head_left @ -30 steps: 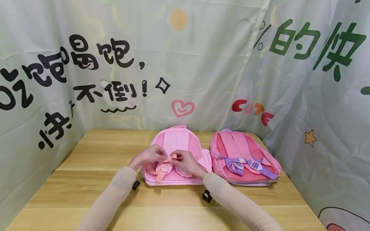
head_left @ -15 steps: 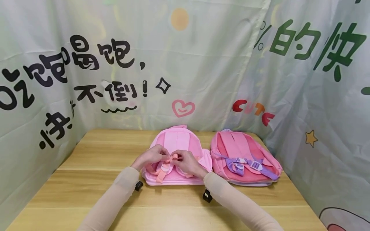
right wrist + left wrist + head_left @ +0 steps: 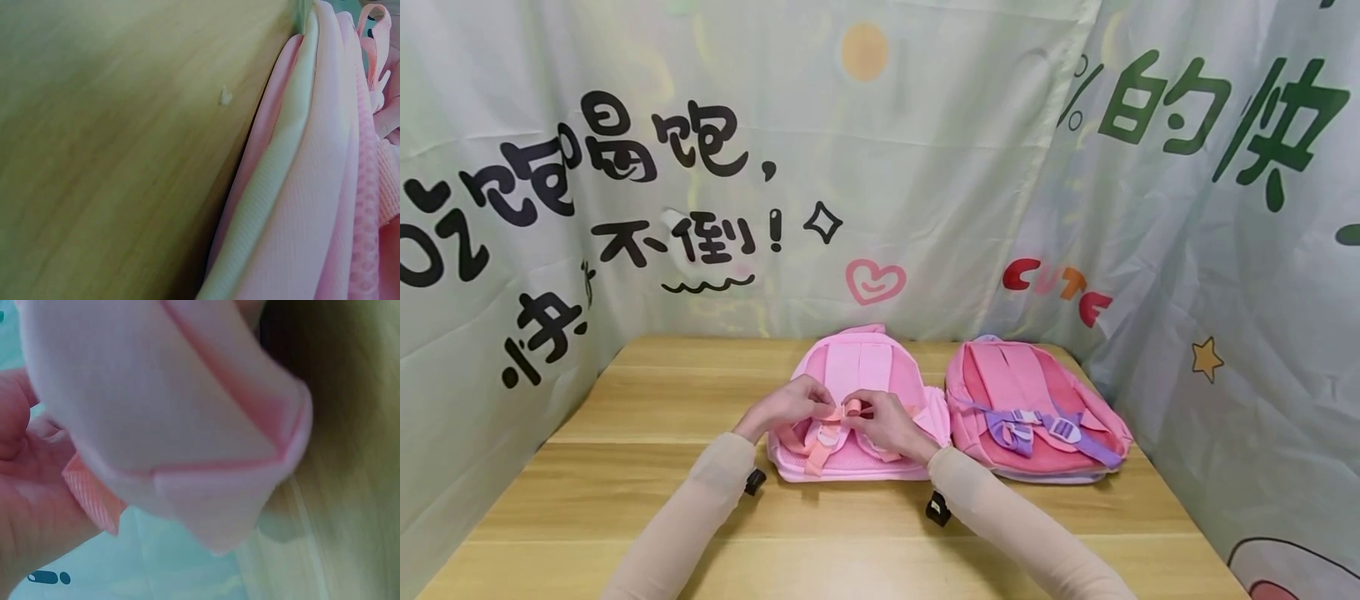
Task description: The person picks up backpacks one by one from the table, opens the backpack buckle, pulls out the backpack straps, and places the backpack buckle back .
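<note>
A light pink backpack [image 3: 859, 367] lies on the table with its shoulder-strap side up. Over its middle, my left hand [image 3: 790, 402] pinches the coral webbing strap [image 3: 827, 414] between thumb and fingertips. Close beside it, my right hand [image 3: 886, 422] pinches a looped piece of the same coral strap [image 3: 853, 407]. A white plastic buckle [image 3: 828, 433] shows just below the fingers. In the left wrist view a pink padded part of the bag [image 3: 137, 394] hides most of the left fingers. The right wrist view catches the bag's side [image 3: 300, 187] and a coral loop [image 3: 374, 47].
A second, darker pink backpack [image 3: 1011, 375] with purple straps [image 3: 1060, 427] lies right against the first one's right side. Both are near the back of the wooden table [image 3: 647, 467]. Printed fabric curtains [image 3: 925, 183] enclose the table at the back and sides.
My left hand shifts slightly right, then back left, still pinching the strap. The right hand and both backpacks stay in place.
</note>
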A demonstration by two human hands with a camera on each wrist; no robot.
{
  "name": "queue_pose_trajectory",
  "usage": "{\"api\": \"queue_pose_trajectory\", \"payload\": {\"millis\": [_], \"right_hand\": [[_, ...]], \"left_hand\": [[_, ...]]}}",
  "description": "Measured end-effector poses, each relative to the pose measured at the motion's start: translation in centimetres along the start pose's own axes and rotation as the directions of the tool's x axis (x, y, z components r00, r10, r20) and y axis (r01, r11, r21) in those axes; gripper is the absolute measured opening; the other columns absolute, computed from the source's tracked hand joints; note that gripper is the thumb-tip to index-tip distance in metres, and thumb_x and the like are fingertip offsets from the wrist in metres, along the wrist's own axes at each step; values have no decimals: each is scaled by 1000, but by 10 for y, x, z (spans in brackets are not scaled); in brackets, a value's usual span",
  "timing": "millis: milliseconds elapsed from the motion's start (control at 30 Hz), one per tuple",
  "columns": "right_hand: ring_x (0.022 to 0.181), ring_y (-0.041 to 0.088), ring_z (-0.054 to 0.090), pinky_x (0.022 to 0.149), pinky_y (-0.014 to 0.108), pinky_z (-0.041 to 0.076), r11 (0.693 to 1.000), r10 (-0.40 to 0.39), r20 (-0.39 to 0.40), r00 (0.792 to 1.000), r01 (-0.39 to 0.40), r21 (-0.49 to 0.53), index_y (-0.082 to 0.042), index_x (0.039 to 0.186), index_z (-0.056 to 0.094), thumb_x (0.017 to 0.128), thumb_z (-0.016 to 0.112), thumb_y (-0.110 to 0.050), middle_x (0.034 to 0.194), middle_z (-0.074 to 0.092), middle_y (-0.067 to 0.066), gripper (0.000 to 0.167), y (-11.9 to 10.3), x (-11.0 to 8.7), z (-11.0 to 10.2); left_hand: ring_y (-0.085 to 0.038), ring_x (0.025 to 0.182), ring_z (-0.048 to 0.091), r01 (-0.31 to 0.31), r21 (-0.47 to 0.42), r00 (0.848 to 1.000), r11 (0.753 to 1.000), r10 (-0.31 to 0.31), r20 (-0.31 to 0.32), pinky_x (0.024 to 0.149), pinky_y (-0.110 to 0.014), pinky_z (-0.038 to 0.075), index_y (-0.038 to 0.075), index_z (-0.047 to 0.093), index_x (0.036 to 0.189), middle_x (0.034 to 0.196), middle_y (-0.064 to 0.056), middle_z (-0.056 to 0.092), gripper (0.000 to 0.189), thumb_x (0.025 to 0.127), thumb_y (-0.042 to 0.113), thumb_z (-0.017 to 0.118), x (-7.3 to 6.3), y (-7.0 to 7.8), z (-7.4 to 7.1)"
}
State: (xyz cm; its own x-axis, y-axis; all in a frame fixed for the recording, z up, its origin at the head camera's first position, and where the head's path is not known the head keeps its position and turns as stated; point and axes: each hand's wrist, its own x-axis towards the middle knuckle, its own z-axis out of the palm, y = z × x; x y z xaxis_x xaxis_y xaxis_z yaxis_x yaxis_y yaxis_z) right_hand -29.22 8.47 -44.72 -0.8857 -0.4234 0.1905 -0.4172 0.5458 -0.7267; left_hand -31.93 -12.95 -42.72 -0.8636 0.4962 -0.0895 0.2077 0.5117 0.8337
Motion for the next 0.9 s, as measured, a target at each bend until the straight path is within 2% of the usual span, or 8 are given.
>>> {"api": "queue_pose_trajectory", "payload": {"millis": [200,333,600,800,900], "right_hand": [[95,14,67,84,29,55,1000,-15,-1,1000,15,-10,-17,104,70,89,73,-18,93,66,-3,16,-2,0,0],[97,15,68,86,29,54,999,-21,-3,1000,21,-26,-17,107,70,88,73,-19,98,69,-2,19,-1,0,1],[97,16,68,85,29,54,1000,-19,-8,1000,18,-23,-17,108,70,88,73,-19,98,69,-2,20,1,0,1],[96,15,67,84,29,55,1000,-3,-6,1000,3,0,-17,108,69,89,73,-19,97,67,-2,19,0,-1,1],[95,15,67,84,29,55,1000,-6,-11,1000,6,3,-17,107,69,89,73,-19,96,67,-2,19,0,-1,1]], "left_hand": [[-12,76,57,-20,5,1000,1000,20,-11,71,-25,47,1,74,93,79,-3,69,12,91,6,63,3,3,5],[-11,73,57,-31,-6,1000,1000,31,-5,67,-23,46,-1,74,92,79,-3,69,12,90,4,63,3,3,7],[-11,69,56,-52,-13,999,999,52,-3,64,-24,45,-3,73,93,78,-5,69,13,90,4,63,3,5,6],[-11,58,51,-2,-60,1000,998,3,10,54,-23,41,1,74,92,71,-1,63,11,92,8,65,0,6,4],[-12,61,53,16,-43,1000,999,-16,-8,56,-23,42,1,74,90,71,-2,64,10,91,8,66,-1,6,3]]}}
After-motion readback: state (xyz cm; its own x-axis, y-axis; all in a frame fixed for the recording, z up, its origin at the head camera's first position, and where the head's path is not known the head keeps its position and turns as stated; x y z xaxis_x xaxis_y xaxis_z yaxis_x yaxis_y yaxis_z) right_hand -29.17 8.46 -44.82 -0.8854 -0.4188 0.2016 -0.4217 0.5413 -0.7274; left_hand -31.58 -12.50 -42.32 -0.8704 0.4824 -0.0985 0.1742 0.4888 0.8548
